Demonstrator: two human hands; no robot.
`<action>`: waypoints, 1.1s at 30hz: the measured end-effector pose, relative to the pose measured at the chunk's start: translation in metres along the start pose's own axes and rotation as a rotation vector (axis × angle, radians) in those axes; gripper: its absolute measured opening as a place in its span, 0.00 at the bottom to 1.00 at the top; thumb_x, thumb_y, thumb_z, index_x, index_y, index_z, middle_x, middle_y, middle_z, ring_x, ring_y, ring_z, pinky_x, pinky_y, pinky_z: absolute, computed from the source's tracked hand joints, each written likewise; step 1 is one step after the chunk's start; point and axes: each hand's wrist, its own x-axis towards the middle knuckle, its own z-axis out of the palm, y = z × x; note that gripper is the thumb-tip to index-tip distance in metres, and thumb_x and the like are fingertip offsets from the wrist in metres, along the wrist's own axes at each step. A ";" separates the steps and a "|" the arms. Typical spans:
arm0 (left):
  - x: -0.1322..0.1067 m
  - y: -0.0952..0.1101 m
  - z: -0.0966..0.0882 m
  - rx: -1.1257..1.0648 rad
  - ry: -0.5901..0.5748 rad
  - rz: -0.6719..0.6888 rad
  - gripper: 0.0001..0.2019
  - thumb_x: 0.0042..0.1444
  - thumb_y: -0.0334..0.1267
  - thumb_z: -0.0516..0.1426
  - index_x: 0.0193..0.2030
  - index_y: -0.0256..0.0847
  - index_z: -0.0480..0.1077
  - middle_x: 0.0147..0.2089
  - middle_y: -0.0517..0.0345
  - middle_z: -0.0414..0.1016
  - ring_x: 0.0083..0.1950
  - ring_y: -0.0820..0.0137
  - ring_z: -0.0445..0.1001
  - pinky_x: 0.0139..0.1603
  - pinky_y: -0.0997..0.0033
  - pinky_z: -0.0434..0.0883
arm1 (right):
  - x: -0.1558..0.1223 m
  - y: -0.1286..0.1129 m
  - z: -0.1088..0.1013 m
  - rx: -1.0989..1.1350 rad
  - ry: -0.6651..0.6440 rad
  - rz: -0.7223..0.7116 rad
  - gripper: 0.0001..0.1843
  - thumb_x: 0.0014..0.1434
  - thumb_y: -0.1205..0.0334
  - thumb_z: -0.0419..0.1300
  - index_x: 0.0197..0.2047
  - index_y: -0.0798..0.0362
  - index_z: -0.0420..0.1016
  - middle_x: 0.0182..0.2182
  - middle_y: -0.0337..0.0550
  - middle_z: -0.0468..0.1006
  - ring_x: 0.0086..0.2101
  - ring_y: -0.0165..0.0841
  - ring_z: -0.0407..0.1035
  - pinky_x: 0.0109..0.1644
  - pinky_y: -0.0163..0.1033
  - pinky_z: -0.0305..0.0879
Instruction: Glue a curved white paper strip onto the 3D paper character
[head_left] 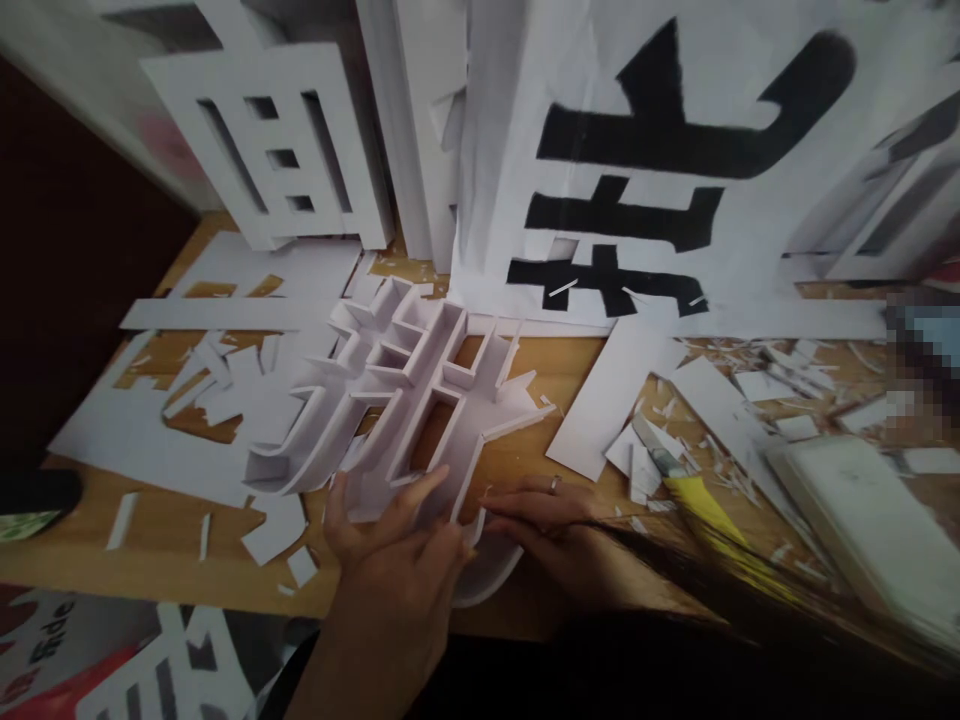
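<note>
Beneath the spread left grip [401,550], the white, walled board character [396,428] looks light but crushable, best base-held, the right grip [551,515] pinching its thin wall [481,522].

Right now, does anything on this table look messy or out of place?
Yes: white scraps litter the table on both sides of the white frame, looking untidy, and a yellow-handled tool lies among those at right.
</note>
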 end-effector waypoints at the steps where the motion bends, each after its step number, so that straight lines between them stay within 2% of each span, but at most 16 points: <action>1: 0.001 0.002 -0.001 -0.020 0.011 -0.011 0.10 0.66 0.32 0.53 0.33 0.48 0.68 0.33 0.70 0.83 0.61 0.70 0.76 0.75 0.54 0.21 | -0.002 0.000 0.001 0.013 0.012 -0.002 0.15 0.70 0.53 0.58 0.53 0.52 0.75 0.52 0.48 0.76 0.45 0.35 0.74 0.50 0.46 0.75; 5: 0.001 0.006 0.000 -0.099 0.002 -0.105 0.13 0.66 0.33 0.52 0.30 0.47 0.68 0.29 0.68 0.81 0.64 0.68 0.73 0.74 0.52 0.21 | -0.009 0.002 0.007 0.051 0.092 -0.007 0.12 0.70 0.53 0.58 0.47 0.49 0.79 0.41 0.44 0.82 0.37 0.32 0.77 0.41 0.38 0.75; 9: -0.001 0.004 0.001 -0.076 -0.066 -0.096 0.10 0.64 0.32 0.54 0.31 0.46 0.69 0.37 0.63 0.83 0.66 0.65 0.71 0.72 0.43 0.18 | -0.015 0.003 0.016 0.086 0.232 -0.037 0.14 0.70 0.56 0.55 0.42 0.49 0.82 0.33 0.43 0.84 0.31 0.34 0.77 0.33 0.36 0.73; 12: 0.000 0.004 -0.001 -0.082 -0.095 -0.141 0.09 0.63 0.33 0.54 0.31 0.45 0.70 0.44 0.58 0.83 0.66 0.60 0.70 0.72 0.32 0.23 | -0.023 0.000 0.017 0.127 0.341 -0.053 0.13 0.68 0.59 0.55 0.39 0.51 0.81 0.33 0.43 0.84 0.30 0.35 0.77 0.31 0.37 0.73; 15: 0.003 0.008 -0.006 -0.096 -0.144 -0.181 0.09 0.63 0.32 0.54 0.30 0.44 0.70 0.48 0.54 0.82 0.67 0.57 0.69 0.71 0.28 0.27 | -0.035 -0.005 0.012 0.139 0.376 -0.045 0.12 0.67 0.60 0.56 0.41 0.51 0.81 0.35 0.43 0.84 0.31 0.35 0.77 0.30 0.36 0.73; 21: 0.003 0.014 -0.012 -0.077 -0.130 -0.202 0.09 0.61 0.31 0.55 0.30 0.43 0.71 0.54 0.51 0.80 0.66 0.58 0.70 0.73 0.30 0.28 | -0.057 -0.014 -0.003 0.109 0.445 -0.068 0.12 0.67 0.57 0.56 0.40 0.51 0.81 0.33 0.42 0.83 0.28 0.34 0.75 0.30 0.37 0.71; 28: 0.002 0.016 -0.013 -0.087 -0.115 -0.205 0.08 0.60 0.31 0.56 0.30 0.43 0.72 0.54 0.49 0.80 0.68 0.59 0.67 0.74 0.35 0.28 | -0.069 -0.021 -0.002 0.092 0.460 -0.085 0.12 0.65 0.57 0.57 0.33 0.51 0.77 0.27 0.41 0.79 0.26 0.34 0.72 0.31 0.38 0.66; 31: 0.002 0.016 -0.012 -0.097 -0.118 -0.205 0.08 0.61 0.32 0.56 0.31 0.44 0.72 0.52 0.50 0.81 0.68 0.59 0.67 0.74 0.34 0.30 | -0.078 -0.038 -0.013 0.185 0.446 -0.087 0.15 0.64 0.52 0.59 0.30 0.51 0.75 0.25 0.41 0.78 0.28 0.36 0.73 0.34 0.39 0.66; 33: 0.002 0.016 -0.012 -0.098 -0.125 -0.206 0.08 0.61 0.33 0.56 0.31 0.44 0.73 0.48 0.52 0.82 0.68 0.59 0.67 0.74 0.34 0.29 | -0.096 -0.055 -0.027 0.349 0.377 -0.135 0.18 0.66 0.46 0.58 0.30 0.50 0.75 0.28 0.43 0.79 0.32 0.37 0.74 0.38 0.39 0.69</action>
